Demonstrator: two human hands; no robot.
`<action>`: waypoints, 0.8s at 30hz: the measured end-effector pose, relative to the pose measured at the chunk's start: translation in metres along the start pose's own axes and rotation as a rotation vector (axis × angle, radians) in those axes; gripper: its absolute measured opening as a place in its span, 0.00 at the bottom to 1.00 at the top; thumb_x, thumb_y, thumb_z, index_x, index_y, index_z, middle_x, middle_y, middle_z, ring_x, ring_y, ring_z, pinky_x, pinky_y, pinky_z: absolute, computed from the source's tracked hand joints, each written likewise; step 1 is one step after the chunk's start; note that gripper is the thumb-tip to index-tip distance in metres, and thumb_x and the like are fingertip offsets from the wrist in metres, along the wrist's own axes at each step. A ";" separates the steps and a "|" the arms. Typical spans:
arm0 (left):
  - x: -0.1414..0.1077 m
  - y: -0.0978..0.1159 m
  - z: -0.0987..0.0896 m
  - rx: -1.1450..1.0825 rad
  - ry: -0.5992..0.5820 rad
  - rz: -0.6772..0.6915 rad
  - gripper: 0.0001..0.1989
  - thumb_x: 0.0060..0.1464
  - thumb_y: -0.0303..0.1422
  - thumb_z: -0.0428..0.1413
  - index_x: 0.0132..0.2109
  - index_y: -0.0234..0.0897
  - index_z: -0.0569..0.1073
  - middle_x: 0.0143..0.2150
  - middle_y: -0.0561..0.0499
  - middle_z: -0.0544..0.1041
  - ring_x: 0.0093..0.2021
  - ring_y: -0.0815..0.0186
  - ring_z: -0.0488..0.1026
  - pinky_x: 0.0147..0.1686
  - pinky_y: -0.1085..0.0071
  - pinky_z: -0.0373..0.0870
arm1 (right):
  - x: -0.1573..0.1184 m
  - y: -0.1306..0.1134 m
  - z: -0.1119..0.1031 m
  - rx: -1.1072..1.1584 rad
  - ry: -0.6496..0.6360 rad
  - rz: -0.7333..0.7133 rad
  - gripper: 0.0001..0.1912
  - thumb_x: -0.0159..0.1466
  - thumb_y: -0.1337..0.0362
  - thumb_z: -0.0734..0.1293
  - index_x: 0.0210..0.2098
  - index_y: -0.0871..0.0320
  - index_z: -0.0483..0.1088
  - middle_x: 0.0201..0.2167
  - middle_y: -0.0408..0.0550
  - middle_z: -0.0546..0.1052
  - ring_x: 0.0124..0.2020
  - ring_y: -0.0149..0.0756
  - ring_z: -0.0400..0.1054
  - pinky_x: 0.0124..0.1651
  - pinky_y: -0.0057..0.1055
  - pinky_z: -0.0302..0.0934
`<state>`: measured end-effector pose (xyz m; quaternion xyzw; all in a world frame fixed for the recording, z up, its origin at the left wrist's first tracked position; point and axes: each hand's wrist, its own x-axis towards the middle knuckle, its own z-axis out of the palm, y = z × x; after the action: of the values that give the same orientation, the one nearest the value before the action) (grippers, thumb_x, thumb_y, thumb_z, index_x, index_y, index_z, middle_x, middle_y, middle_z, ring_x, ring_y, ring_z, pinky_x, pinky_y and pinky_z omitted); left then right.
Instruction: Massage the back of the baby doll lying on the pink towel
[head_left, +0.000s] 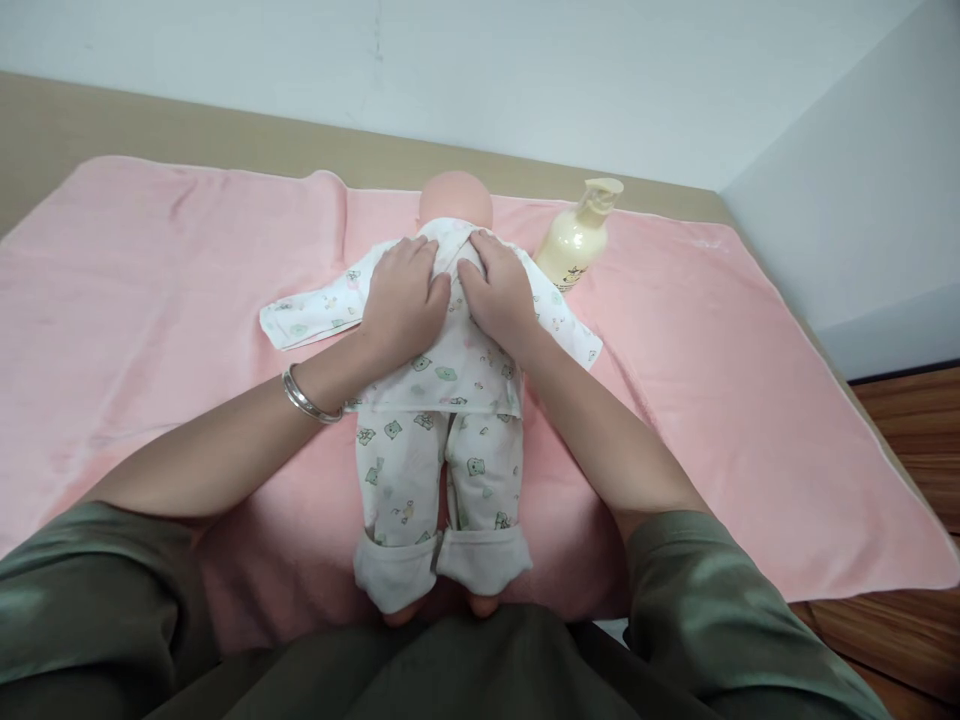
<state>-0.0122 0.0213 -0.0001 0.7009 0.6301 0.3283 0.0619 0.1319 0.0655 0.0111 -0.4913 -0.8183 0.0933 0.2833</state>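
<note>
A baby doll [456,197] lies on a pink blanket [757,400], its bald head away from me and its feet near my body. It wears a white printed top [465,365] and matching trousers [401,460] with the cuffs turned up. On the left of the doll's chest my left hand [405,295] rests with flat fingers pointing to the neckline. My right hand [499,290] lies flat on the other side of the chest, its thumb toward the middle. Both hands touch the cloth and grip nothing. The doll's own hands are hidden in the sleeves.
A pale yellow pump bottle [574,240] stands on the blanket to the right of the doll's head. Behind the blanket is a strip of tan table surface [225,125], then a white wall [480,70]. Brown wooden drawers [915,440] show at the right.
</note>
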 end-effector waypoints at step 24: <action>0.011 -0.004 -0.008 0.005 -0.085 -0.006 0.22 0.63 0.33 0.43 0.58 0.37 0.72 0.62 0.39 0.76 0.66 0.49 0.69 0.70 0.49 0.64 | -0.022 -0.024 -0.008 -0.256 -0.093 -0.085 0.25 0.74 0.66 0.50 0.59 0.74 0.69 0.60 0.69 0.74 0.67 0.58 0.65 0.72 0.54 0.58</action>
<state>-0.0197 0.0295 0.0081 0.7126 0.6298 0.2964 0.0879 0.1259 0.0332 0.0197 -0.4833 -0.8560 -0.0015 0.1836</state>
